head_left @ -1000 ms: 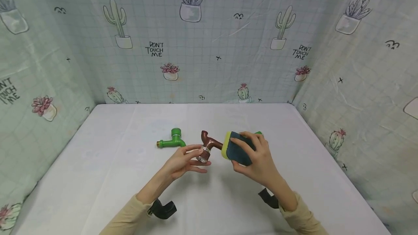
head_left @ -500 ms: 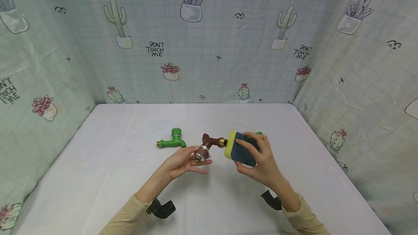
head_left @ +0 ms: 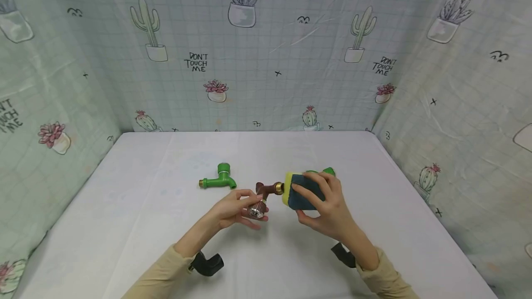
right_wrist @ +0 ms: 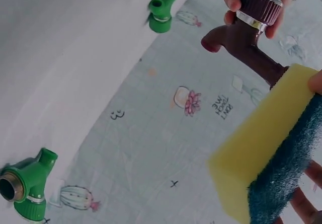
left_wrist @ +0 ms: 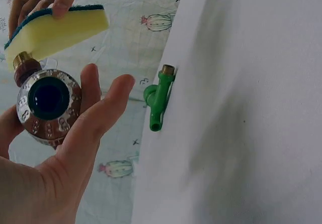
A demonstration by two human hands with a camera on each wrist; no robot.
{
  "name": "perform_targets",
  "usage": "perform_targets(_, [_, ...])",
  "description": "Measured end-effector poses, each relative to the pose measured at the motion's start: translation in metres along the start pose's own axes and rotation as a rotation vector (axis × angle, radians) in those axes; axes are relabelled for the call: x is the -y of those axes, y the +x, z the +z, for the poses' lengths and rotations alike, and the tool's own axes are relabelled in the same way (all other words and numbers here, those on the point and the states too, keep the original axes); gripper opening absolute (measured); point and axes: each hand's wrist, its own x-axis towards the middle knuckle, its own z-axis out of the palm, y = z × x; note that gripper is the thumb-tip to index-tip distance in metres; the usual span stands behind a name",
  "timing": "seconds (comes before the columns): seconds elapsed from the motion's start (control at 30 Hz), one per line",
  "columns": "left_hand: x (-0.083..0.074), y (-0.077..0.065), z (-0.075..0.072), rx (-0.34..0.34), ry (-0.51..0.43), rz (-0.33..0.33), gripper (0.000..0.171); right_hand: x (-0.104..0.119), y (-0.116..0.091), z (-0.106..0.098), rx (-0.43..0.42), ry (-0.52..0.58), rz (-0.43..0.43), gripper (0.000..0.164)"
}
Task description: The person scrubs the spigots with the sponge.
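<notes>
My left hand (head_left: pixel 237 209) holds a brown faucet (head_left: pixel 267 189) by its ribbed knob, above the table. The knob's round end faces the camera in the left wrist view, and the brass threaded end (head_left: pixel 279 188) points right. In my right hand (head_left: pixel 332 209) is a sponge (head_left: pixel 305 193) with a yellow foam side and a dark scouring side, gripped between thumb and fingers. Its yellow foam (right_wrist: pixel 261 143) meets the faucet's threaded end, which it partly hides in the right wrist view.
A green faucet (head_left: pixel 220 176) lies on the white table (head_left: pixel 166 188) behind my left hand. A second green faucet (head_left: pixel 329 170) lies behind the sponge, partly hidden. Black curved pieces (head_left: pixel 208 264) show beside both forearms. A patterned cloth (head_left: pixel 266 50) surrounds the table's back and sides.
The brown faucet has been turned in my left hand, its spout tipping back and its brass end coming into sight. The sponge shifted right, then back left against that end.
</notes>
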Motion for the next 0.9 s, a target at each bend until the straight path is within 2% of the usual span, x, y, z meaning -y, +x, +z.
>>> perform_targets(0.13, [0.002, 0.002, 0.010, -0.011, 0.001, -0.001, 0.020, 0.004, 0.003, 0.003, -0.012, -0.037, -0.077, 0.039])
perform_targets(0.37, [0.003, 0.003, 0.015, 0.028, -0.024, -0.040, 0.030, 0.001, 0.008, 0.004, -0.057, -0.043, -0.105, 0.039])
perform_targets(0.77, [0.001, 0.000, 0.011, 0.124, -0.099, -0.110, 0.047, -0.015, 0.005, 0.001, -0.022, 0.067, -0.021, 0.040])
perform_targets(0.9, [0.001, 0.002, 0.010, 0.084, -0.066, -0.099, 0.046, -0.017, 0.004, 0.003, -0.006, 0.095, 0.017, 0.041])
